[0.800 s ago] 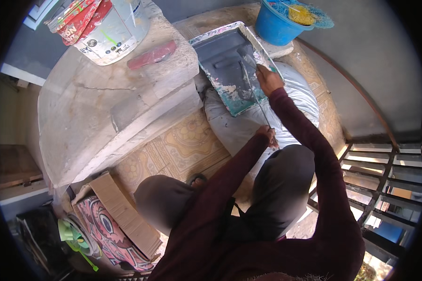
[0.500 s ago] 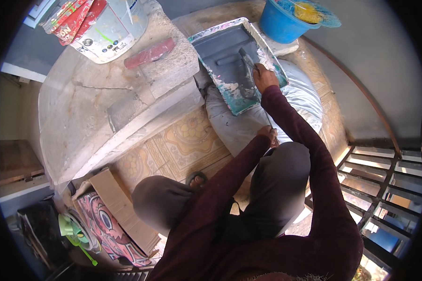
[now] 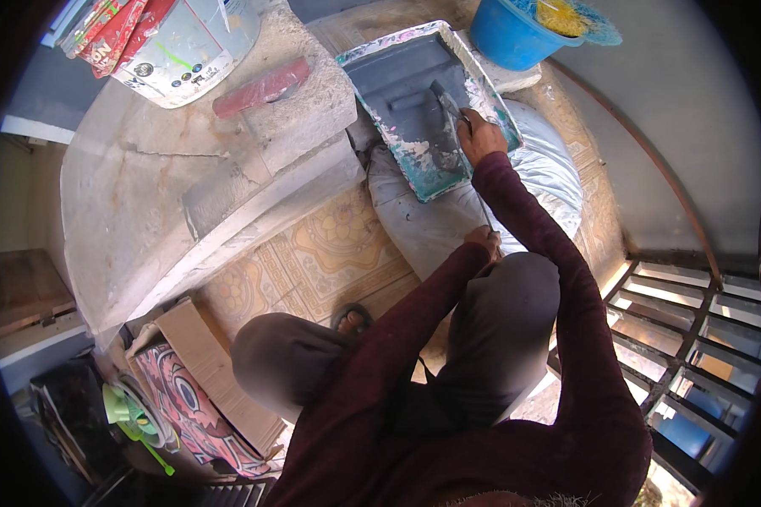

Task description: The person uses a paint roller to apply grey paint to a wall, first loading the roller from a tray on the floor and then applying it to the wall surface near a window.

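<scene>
paint bucket point(image 3: 203, 68): upper left, on concrete ledge point(image 3: 144, 211)
tray point(image 3: 432, 183): grey paint inside, on sack point(image 3: 423, 237); beyond left hand, partly under right hand
tool point(image 3: 441, 95): dark head in tray
right hand point(image 3: 482, 137): gripping tool over tray's right side; contact with rod unclear
left hand point(image 3: 484, 240): closed round near end of rod point(image 3: 484, 209), clear of tray
blue bucket point(image 3: 516, 38): beyond right hand

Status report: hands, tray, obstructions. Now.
Right hand gripping dark-ended tool over tray. Left hand closed on thin rod. Tray, grey-coated inside, on pale sack. Right sleeve crosses tray's near rim.
</scene>
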Demonstrator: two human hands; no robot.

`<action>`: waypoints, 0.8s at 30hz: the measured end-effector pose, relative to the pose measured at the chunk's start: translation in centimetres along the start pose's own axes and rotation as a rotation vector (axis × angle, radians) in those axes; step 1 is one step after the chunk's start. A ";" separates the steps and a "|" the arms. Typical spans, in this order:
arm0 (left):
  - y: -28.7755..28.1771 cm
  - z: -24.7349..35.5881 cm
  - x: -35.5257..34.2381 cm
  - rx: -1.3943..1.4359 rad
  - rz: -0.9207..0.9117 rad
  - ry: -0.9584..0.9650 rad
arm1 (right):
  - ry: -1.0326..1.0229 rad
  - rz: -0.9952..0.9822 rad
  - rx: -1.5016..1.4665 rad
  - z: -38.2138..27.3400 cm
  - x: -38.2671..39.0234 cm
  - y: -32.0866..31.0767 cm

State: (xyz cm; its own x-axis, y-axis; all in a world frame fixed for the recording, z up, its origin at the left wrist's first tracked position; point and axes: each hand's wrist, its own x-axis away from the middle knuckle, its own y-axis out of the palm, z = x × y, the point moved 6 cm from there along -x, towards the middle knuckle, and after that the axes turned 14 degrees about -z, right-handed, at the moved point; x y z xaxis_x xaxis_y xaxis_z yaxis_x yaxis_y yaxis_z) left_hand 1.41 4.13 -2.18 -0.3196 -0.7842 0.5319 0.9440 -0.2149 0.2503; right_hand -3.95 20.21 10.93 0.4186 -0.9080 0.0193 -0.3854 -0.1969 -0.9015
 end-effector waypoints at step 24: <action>0.3 -3.2 -3.9 -0.519 -0.064 -0.021 | -0.153 -0.092 0.390 -2.2 -0.1 6.9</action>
State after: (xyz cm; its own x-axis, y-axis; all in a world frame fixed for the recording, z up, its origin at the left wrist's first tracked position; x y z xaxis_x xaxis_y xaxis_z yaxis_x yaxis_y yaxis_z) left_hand 3.22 5.25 -6.70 -0.3748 -0.7491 0.5462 0.8370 -0.5268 -0.1481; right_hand -8.40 18.13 5.67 0.5655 -0.8218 0.0691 -0.0135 -0.0930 -0.9956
